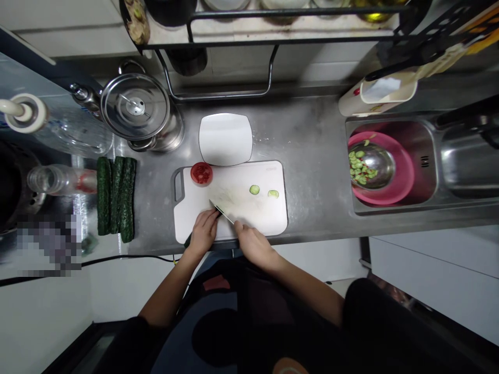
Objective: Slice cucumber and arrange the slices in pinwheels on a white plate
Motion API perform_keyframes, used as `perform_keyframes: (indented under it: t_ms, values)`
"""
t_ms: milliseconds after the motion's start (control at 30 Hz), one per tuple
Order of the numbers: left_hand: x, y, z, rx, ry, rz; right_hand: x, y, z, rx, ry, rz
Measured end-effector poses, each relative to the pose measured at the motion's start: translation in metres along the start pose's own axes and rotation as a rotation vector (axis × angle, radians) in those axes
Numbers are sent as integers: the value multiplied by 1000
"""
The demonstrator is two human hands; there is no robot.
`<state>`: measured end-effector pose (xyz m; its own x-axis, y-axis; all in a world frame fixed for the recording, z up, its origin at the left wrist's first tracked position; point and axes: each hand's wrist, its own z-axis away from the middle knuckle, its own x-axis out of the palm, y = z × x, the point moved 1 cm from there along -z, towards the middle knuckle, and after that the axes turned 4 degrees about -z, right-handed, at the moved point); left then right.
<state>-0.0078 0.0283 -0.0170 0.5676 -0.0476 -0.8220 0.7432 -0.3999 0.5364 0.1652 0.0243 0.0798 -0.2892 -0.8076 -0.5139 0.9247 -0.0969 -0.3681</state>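
Observation:
My right hand [253,245] is closed round the handle of a kitchen knife [225,214], whose blade points up and left over the white cutting board [234,228]. Beside the blade, my left hand [204,228] grips a dark green cucumber [187,242], mostly hidden under the fingers. The blade is at the cucumber's far end; whether it has entered the flesh I cannot tell. Toward the board's right lie two pale green slices, one cucumber slice [254,189] left of another slice [273,194]. A small round red thing [201,174], perhaps a dish with red pieces, sits at the board's upper left.
Several whole cucumbers [116,197] lie at the left, near a clear bottle [58,179]. A lidded steel pot [135,106] stands behind them. A white scale-like plate [226,139] touches the board's back. In the sink, a pink basin [405,169] holds a metal bowl [384,163] with green pieces.

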Motion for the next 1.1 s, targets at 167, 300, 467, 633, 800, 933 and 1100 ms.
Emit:
perform_keyframes:
  t_ms: [167,300,467,633,800,933,1100]
  values:
    - [0,0,0,17,17,-3,8,2,-10,21,17,-19]
    - [0,1,0,9,29,-8,6,9,-6,25,35,-62]
    - [-1,3,-1,52,98,-18,2,12,17,75,32,-55]
    - [0,2,-1,18,67,-34,3,7,34,86,14,-29]
    - [1,2,-1,28,90,-52,6,6,35,90,8,5]
    - [1,2,0,17,84,-36,6,7,34,98,-16,1]
    - [1,0,0,-19,39,-21,5,7,33,107,-28,-22]
